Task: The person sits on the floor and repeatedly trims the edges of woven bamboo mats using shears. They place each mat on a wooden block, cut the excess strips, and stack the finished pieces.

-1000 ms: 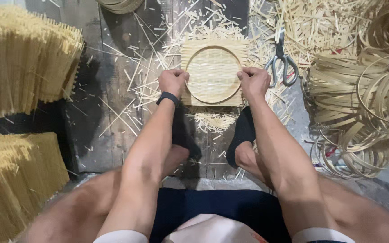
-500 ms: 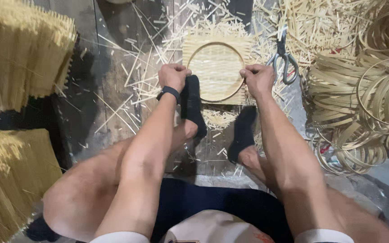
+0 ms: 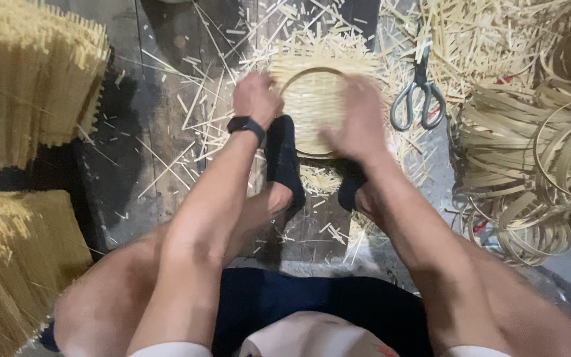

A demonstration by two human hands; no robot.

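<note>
A square woven bamboo mat with a round bamboo hoop (image 3: 315, 99) on it lies on the wooden floor in front of me. My left hand (image 3: 254, 98), with a black wristband, grips the mat's left edge. My right hand (image 3: 359, 119) is blurred and lies over the hoop's right side, fingers spread on the weave. My two feet in dark socks (image 3: 284, 158) rest against the mat's near edge.
Scissors (image 3: 419, 92) lie just right of the mat. Coiled bamboo hoops (image 3: 536, 165) are piled at the right. Stacks of woven mats (image 3: 28, 86) stand at the left, another stack (image 3: 8, 264) lower left. Loose bamboo slivers (image 3: 193, 112) litter the floor.
My feet have slid forward up to the mat. My right hand has moved from the mat's right edge inward over the hoop; the left hand stays at the left edge.
</note>
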